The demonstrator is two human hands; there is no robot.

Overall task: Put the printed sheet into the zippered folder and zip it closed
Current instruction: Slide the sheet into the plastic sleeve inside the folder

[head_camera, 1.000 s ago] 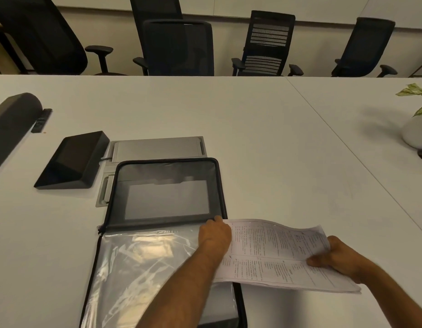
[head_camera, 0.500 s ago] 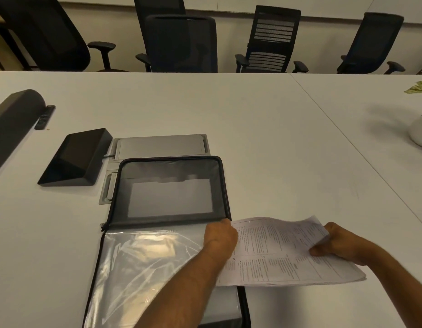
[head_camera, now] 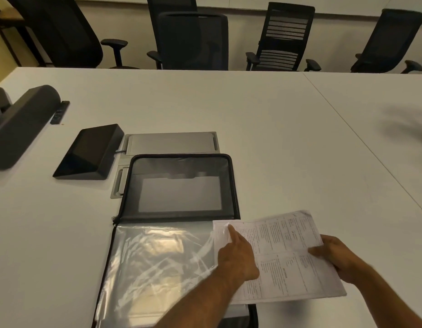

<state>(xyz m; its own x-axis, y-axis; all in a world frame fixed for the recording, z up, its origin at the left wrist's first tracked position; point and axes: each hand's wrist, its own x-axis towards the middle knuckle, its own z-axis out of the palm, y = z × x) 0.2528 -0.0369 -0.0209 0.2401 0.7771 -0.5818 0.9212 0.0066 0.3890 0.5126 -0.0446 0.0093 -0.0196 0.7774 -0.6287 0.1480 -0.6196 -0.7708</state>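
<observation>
The black zippered folder (head_camera: 236, 185) lies open on the white table, its far half a grey pocket panel. Its near half shows crinkled clear plastic sleeves (head_camera: 158, 261). The printed sheet (head_camera: 283, 245) hangs low over the folder's right edge, and its left end overlaps the sleeves. My right hand (head_camera: 335, 256) pinches the sheet's right edge. My left hand (head_camera: 238, 256) rests on the sheet's left part with the index finger stretched toward the far left corner. The thumb is hidden below.
A black wedge-shaped screen device (head_camera: 89, 152) and a grey metal tray (head_camera: 169, 143) sit just beyond the folder. A dark speaker bar (head_camera: 20, 124) and a remote (head_camera: 59, 112) lie far left. Office chairs (head_camera: 193, 41) line the far table edge.
The sheet has moved left, so its left end now covers the sleeves' right edge. My left hand has shifted from the sleeve corner onto the sheet, with the index finger extended.
</observation>
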